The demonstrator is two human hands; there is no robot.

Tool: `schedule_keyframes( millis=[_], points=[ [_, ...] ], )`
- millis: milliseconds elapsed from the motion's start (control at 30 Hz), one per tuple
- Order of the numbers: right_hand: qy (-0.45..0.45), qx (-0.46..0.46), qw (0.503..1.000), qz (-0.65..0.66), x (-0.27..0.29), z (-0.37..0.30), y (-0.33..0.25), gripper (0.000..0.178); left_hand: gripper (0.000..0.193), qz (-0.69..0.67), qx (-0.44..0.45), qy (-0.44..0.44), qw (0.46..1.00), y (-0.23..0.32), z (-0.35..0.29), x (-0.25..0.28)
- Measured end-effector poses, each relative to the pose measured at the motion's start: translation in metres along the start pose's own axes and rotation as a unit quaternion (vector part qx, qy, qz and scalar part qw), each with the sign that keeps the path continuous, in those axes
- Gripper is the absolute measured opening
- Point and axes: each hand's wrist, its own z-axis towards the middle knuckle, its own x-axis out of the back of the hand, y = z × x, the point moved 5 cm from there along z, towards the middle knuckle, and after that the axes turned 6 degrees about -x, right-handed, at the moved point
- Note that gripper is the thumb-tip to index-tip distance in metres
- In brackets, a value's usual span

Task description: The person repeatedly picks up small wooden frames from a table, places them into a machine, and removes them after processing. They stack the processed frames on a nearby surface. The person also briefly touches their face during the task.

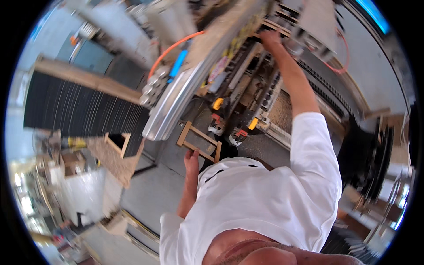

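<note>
Low in front of me, my left hand (191, 160) grips a small rectangular wooden frame (183, 134) by its near rail. The frame has an open middle and hangs beside the near end of a long machine. My right arm stretches far forward over that machine's rails (266, 95). At the far end, my right hand (270, 39) touches or lies right beside pale wooden strips (277, 27). Blur hides how its fingers sit there.
Orange-yellow clamp parts (253, 123) stick out at the machine's near end. To the left runs a metal beam (170, 108) with an orange hose (170, 52). A dark slatted stack (84, 104) and a chipboard panel (117, 159) stand further left. Sawdust (282, 110) lies inside the machine.
</note>
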Motion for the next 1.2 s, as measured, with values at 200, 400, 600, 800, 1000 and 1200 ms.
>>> schedule_keyframes(
  millis=[200,400,600,800,1000,1200],
  points=[
    [0.004,-0.038,0.999,-0.031,-0.01,0.002,0.025,0.019,0.026,-0.056,0.004,0.037,0.998,0.009,-0.01,0.018],
    [-0.017,-0.065,0.991,-0.115,0.005,-0.003,0.02,0.019,0.023,-0.095,-0.007,0.098,0.991,0.023,-0.02,0.067],
    [0.03,-0.033,0.996,-0.079,0.067,-0.035,-0.011,0.026,0.02,-0.086,-0.094,0.181,0.975,0.038,-0.001,0.193],
    [0.253,-0.031,0.94,0.226,0.143,-0.143,-0.046,0.025,0.024,-0.177,-0.101,0.306,0.93,0.062,0.057,0.347],
    [0.115,-0.081,0.855,0.499,0.096,-0.301,-0.191,0.007,0.033,-0.174,-0.069,0.303,0.934,0.059,0.178,0.465],
    [-0.214,-0.09,0.84,0.49,-0.024,-0.421,-0.321,0.007,0.03,0.053,-0.023,0.332,0.942,0.042,0.274,0.511]
  ],
)
